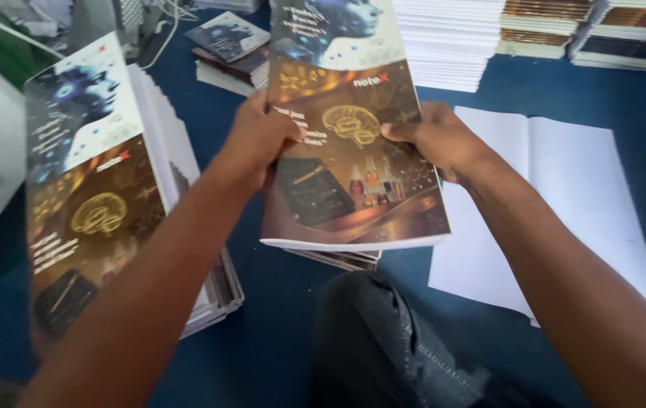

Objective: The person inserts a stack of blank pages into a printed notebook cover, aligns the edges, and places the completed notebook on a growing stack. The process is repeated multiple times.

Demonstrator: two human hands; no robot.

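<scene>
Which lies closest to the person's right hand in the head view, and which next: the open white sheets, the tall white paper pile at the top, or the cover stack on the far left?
From the right hand:
1. Open white sheets, just to its right on the blue floor.
2. Tall white paper pile, above it at the top.
3. Cover stack, far left, beyond the left hand.

No packages, labels, signs or screens appear; the nearest to them are printed covers. A glossy dark-and-gold notebook cover [353, 128] lies at the centre of the blue floor [277, 332], and a like cover [85, 181] tops the stack at the floor's left edge.
</scene>
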